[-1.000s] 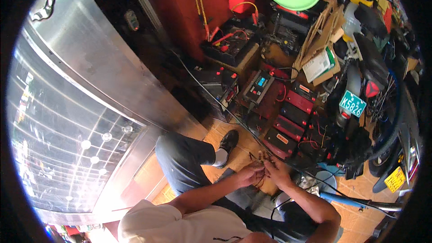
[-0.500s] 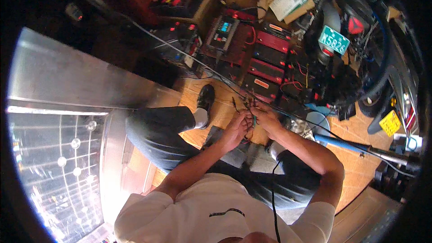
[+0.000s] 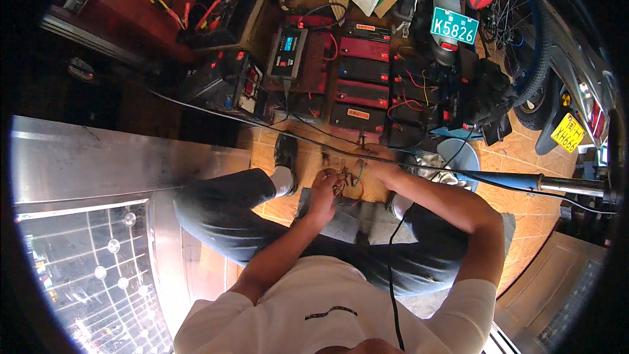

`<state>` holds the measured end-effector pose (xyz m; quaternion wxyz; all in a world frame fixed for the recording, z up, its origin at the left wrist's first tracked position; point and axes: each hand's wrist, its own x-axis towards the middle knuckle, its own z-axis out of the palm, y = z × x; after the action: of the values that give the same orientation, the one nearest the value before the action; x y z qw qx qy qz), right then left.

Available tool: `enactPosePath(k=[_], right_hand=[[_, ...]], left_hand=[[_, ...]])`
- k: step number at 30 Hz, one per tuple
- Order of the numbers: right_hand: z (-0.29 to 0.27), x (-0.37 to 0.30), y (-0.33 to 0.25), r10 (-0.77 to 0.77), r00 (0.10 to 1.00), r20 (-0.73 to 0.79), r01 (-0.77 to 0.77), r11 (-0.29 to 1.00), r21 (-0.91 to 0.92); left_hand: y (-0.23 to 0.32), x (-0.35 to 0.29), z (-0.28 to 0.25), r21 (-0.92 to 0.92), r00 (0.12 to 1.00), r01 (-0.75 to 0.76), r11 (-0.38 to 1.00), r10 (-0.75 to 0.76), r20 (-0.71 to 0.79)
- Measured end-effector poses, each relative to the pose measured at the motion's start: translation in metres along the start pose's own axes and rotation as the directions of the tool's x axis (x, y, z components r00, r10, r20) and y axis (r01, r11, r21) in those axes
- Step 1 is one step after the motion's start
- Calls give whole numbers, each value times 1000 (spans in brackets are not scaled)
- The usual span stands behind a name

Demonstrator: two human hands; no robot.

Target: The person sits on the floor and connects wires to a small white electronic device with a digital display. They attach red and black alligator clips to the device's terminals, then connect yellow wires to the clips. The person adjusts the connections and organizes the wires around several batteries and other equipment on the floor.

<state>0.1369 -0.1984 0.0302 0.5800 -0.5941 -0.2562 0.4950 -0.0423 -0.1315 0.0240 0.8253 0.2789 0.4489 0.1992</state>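
My left hand (image 3: 325, 191) is closed around a small bundle of thin dark wires (image 3: 340, 182) in front of my knees. To the right of it is my right hand (image 3: 380, 165), its fingers curled and partly in shadow. What lies between those fingers is too dark to name. A green wire (image 3: 360, 167) and a red wire (image 3: 360, 190) hang in the gap between the hands. Beneath them is a grey mat or cloth (image 3: 327, 219) on the floor.
Red and black batteries (image 3: 362, 95) stand in a row ahead, beside a charger with a lit screen (image 3: 285, 52). A black cable (image 3: 314, 143) crosses the view. A pale blue bucket (image 3: 464, 157) and a blue-handled pole (image 3: 504, 180) are at right; parked two-wheelers (image 3: 547, 59) stand beyond.
My hands have drawn apart, the left toward me and leftward, the right slightly right, with wires now showing between them. The view has shifted, too.
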Motion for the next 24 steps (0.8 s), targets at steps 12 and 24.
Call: enactPosePath(k=[12,24], right_hand=[[3,-1,-51,243,956,166,-89,776,-624],[18,-9,-71,-153,891,427,433,564,-703]], left_hand=[[-23,42,-53,-122,955,187,975,-210,-209],[5,53,-45,-389,957,130,912,-217,-191]])
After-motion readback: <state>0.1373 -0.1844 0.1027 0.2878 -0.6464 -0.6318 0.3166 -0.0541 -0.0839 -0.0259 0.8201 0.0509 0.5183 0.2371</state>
